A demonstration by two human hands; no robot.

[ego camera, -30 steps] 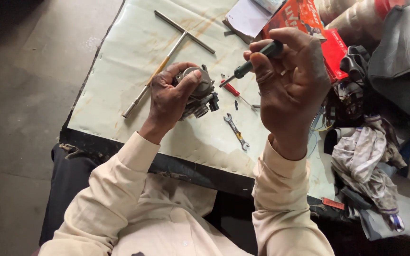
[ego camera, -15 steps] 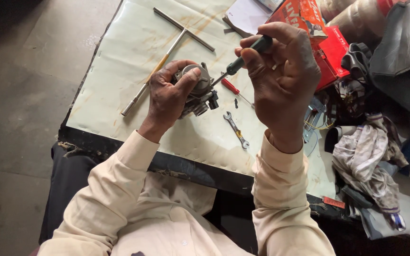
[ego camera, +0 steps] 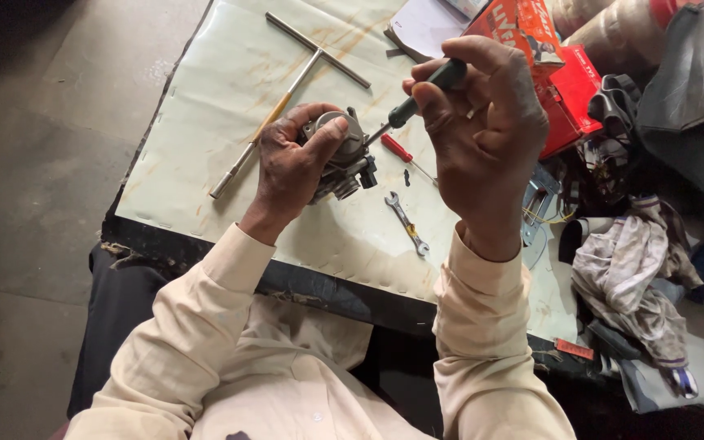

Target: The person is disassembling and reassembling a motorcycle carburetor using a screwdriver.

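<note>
The left hand (ego camera: 291, 167) was wrapped around a small grey cast-metal carburettor body (ego camera: 340, 159), fingers curled over its round top and thumb along the near side, holding it up just above the pale, rust-stained sheet covering the table (ego camera: 205, 147). The right hand (ego camera: 482, 138) pinched a dark-handled screwdriver (ego camera: 417, 99) between thumb and fingertips, its thin shaft slanting down-left so the tip met the right side of the metal part.

The part looked dense and stiff for its size, with hard edges and small protruding fittings that could bend or snag; I judged the broad round body the safest place to grip, as the left hand did, leaving the fittings free. Its surface might be oily and slippery.

On the sheet just right of the part lay a red-handled screwdriver (ego camera: 399, 151) and, nearer, a small open-ended spanner (ego camera: 407, 222). A long T-shaped metal wrench (ego camera: 287, 98) lay farther left, and a red cardboard box (ego camera: 564, 90) stood far right.
</note>
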